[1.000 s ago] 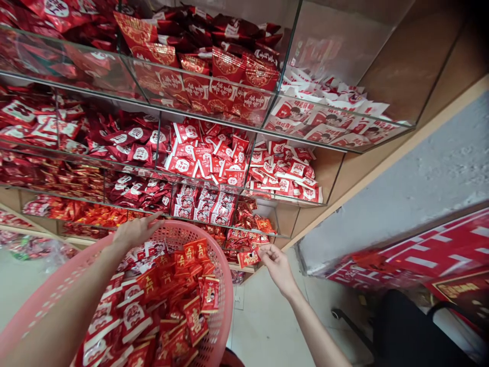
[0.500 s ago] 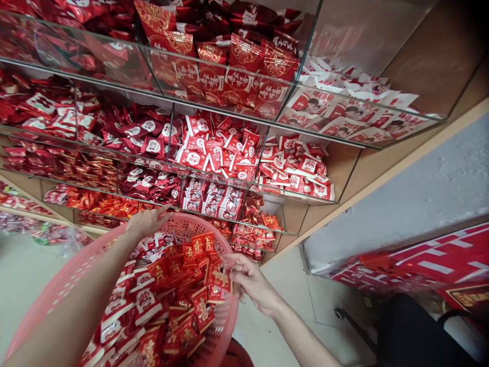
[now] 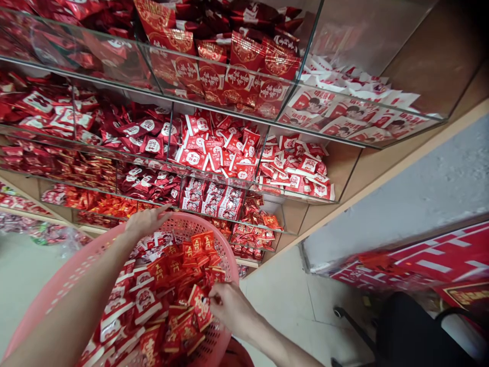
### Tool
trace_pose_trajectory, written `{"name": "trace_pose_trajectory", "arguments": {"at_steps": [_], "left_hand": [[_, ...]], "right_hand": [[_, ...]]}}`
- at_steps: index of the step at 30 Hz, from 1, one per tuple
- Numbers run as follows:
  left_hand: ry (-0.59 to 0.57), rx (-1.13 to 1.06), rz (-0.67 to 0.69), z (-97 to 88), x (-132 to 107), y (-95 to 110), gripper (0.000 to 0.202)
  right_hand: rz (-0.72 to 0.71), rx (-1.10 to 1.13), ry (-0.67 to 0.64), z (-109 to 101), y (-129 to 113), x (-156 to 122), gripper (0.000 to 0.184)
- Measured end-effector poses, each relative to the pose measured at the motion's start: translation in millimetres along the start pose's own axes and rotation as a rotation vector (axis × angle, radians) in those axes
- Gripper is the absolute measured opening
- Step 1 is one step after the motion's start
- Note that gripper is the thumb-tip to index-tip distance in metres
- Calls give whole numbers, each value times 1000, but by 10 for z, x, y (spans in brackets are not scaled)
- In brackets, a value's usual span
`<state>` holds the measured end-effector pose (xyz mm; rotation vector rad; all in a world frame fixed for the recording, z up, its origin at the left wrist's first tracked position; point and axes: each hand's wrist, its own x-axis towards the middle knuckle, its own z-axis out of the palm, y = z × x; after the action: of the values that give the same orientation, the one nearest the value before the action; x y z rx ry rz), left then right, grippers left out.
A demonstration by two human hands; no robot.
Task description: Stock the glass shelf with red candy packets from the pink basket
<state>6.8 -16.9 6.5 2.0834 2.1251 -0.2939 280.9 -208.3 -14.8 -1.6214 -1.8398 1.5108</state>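
My left hand [image 3: 147, 220] grips the far rim of a pink plastic basket [image 3: 69, 278], with my forearm lying along its left side. The basket is heaped with small red and white sweet packets [image 3: 160, 285]. My right hand [image 3: 228, 309] is inside the basket near its right rim, fingers curled and pinched on a red packet [image 3: 200, 307] on the pile.
Glass shelves [image 3: 229, 109] divided into compartments rise ahead, full of red and white packets. A grey wall [image 3: 412, 188] runs right of them. Red boxes [image 3: 431, 260] and a black chair [image 3: 405, 331] stand at the lower right. Pale floor tiles [image 3: 290, 306] lie below.
My right hand has come back from the lowest shelf compartment with a packet and dropped down into the basket. The left hand has kept its grip on the rim.
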Motion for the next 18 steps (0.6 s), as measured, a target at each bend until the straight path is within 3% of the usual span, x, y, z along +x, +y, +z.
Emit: {"name": "trace_pose_trajectory", "arguments": {"at_steps": [4,8,15,18], "left_hand": [[-2,9,17,-4,5,1,77],[1,9,17,24,24,-15,76],[19,-14,9,38,24,-27,70],[18,-7,9,3,-8,-5,70]], "right_hand": [[-149,-456,-39,-87,-93,-87,16],[-171,-625,-8,-151,-171,-42,18],[-394,-566,-65,-6,-152,0,17],[-457,-339,120,-140,-93,45,22]]}}
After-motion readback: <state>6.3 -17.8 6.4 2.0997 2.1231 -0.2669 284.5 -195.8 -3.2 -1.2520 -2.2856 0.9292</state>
